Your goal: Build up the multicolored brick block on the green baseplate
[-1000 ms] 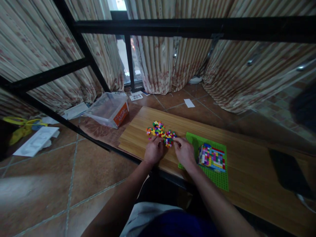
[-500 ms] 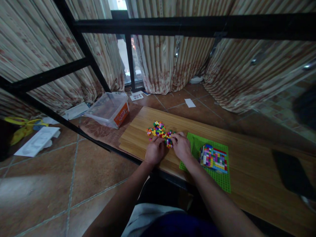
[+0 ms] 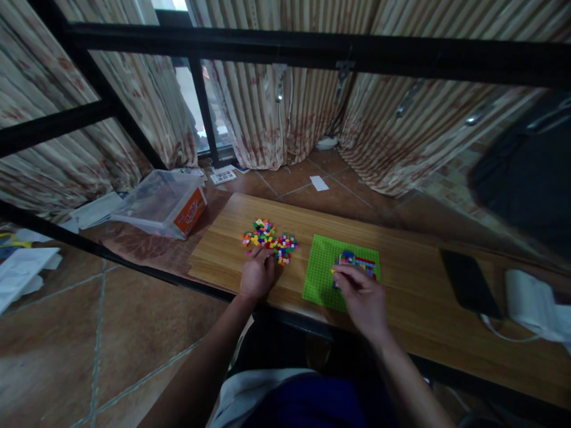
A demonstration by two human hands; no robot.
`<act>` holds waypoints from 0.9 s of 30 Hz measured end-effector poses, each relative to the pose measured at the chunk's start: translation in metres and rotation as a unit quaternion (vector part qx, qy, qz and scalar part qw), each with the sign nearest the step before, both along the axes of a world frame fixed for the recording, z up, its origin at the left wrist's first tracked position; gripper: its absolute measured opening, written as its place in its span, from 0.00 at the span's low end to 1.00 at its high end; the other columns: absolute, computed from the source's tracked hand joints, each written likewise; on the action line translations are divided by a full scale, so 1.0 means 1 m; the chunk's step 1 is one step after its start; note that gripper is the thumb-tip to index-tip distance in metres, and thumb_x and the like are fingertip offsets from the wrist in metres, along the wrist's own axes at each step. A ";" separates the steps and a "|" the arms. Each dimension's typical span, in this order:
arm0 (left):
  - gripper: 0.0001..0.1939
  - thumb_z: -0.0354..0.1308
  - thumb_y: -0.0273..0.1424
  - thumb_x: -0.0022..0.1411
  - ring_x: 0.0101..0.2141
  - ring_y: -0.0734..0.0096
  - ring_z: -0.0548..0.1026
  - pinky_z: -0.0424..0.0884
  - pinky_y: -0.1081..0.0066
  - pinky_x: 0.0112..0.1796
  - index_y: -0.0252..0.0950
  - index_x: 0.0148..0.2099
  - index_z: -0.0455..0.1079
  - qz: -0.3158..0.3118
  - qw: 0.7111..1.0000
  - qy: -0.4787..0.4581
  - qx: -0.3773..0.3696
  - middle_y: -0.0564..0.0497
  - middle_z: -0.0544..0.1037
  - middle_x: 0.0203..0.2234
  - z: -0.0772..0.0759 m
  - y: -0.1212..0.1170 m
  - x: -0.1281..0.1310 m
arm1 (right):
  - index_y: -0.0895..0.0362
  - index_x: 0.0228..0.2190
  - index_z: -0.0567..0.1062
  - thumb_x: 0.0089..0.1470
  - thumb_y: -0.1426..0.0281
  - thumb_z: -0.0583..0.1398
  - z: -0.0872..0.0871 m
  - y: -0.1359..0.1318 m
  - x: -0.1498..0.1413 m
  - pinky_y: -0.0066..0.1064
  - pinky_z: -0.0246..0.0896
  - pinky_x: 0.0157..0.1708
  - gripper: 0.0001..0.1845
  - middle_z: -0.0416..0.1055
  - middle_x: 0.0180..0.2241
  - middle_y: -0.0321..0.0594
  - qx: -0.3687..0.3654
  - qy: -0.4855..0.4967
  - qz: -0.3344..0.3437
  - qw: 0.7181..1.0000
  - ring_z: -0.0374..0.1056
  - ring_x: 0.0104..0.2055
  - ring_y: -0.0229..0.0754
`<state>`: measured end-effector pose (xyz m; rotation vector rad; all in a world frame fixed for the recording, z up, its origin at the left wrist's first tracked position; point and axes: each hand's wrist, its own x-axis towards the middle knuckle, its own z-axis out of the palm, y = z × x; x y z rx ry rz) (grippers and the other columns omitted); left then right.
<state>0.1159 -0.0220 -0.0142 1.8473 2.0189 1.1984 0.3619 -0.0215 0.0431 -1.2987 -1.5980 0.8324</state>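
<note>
A loose heap of small multicoloured building bricks (image 3: 266, 232) lies on the wooden table. At its near edge rests my left hand (image 3: 259, 273), fingers curled down and closed; what they hold, if anything, is hidden. My right hand (image 3: 363, 294) pinches a small yellow brick (image 3: 333, 270) between thumb and fingertips. It hovers over a multicoloured brick build (image 3: 350, 257) on the green baseplate (image 3: 319, 270), hiding most of that build. Whether the yellow brick touches the build I cannot tell.
Beyond the table's left end stands a clear plastic box (image 3: 156, 202) with an orange label. To the right lie a black phone-like slab (image 3: 468, 282) with a white cable and a white device (image 3: 530, 303). A black metal rail (image 3: 285, 44) crosses before the curtains.
My right hand has left the brick heap and moved right to the build, carrying a yellow brick. My left hand stays by the heap. The view has swung right.
</note>
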 end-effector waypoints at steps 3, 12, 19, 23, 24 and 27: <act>0.08 0.54 0.27 0.65 0.42 0.64 0.77 0.75 0.64 0.46 0.38 0.42 0.74 0.004 1.000 0.006 0.002 0.45 0.78 0.40 0.000 0.001 0.000 | 0.52 0.35 0.81 0.55 0.59 0.61 -0.002 0.009 0.028 0.40 0.69 0.43 0.12 0.80 0.40 0.43 -0.006 -0.026 -0.063 0.998 0.75 0.41 0.47; 0.08 0.54 0.27 0.65 0.40 0.65 0.77 0.75 0.66 0.44 0.38 0.42 0.74 0.005 1.000 0.014 0.001 0.46 0.78 0.40 0.002 0.001 0.000 | 0.55 0.34 0.80 0.55 0.57 0.59 -0.002 0.033 0.030 0.39 0.67 0.39 0.16 0.80 0.35 0.45 0.003 -0.129 -0.094 0.987 0.74 0.34 0.47; 0.08 0.54 0.26 0.64 0.40 0.65 0.77 0.75 0.66 0.44 0.38 0.41 0.74 0.006 1.000 0.010 0.003 0.46 0.78 0.40 0.002 0.001 0.001 | 0.53 0.34 0.79 0.57 0.58 0.57 -0.015 0.044 0.021 0.38 0.66 0.38 0.15 0.80 0.35 0.44 0.036 -0.183 -0.096 0.978 0.74 0.35 0.47; 0.08 0.54 0.25 0.64 0.40 0.65 0.77 0.75 0.66 0.45 0.37 0.42 0.74 0.001 1.000 0.011 0.003 0.46 0.78 0.40 0.002 0.001 0.000 | 0.54 0.33 0.79 0.57 0.59 0.56 -0.015 0.046 0.020 0.39 0.65 0.38 0.15 0.79 0.34 0.45 0.053 -0.206 -0.095 0.973 0.72 0.34 0.47; 0.08 0.54 0.25 0.64 0.41 0.65 0.78 0.75 0.66 0.45 0.37 0.42 0.74 0.000 1.000 0.010 0.002 0.45 0.78 0.41 0.001 0.000 0.000 | 0.54 0.33 0.79 0.57 0.59 0.56 -0.015 0.046 0.019 0.39 0.64 0.38 0.15 0.79 0.34 0.45 0.055 -0.209 -0.094 0.972 0.72 0.34 0.47; 0.09 0.54 0.26 0.65 0.41 0.65 0.78 0.75 0.66 0.46 0.37 0.43 0.74 0.000 1.000 0.009 0.004 0.45 0.78 0.41 0.000 0.000 0.000 | 0.54 0.32 0.79 0.57 0.58 0.57 -0.016 0.046 0.018 0.38 0.63 0.37 0.16 0.79 0.34 0.45 0.052 -0.218 -0.103 0.969 0.71 0.33 0.47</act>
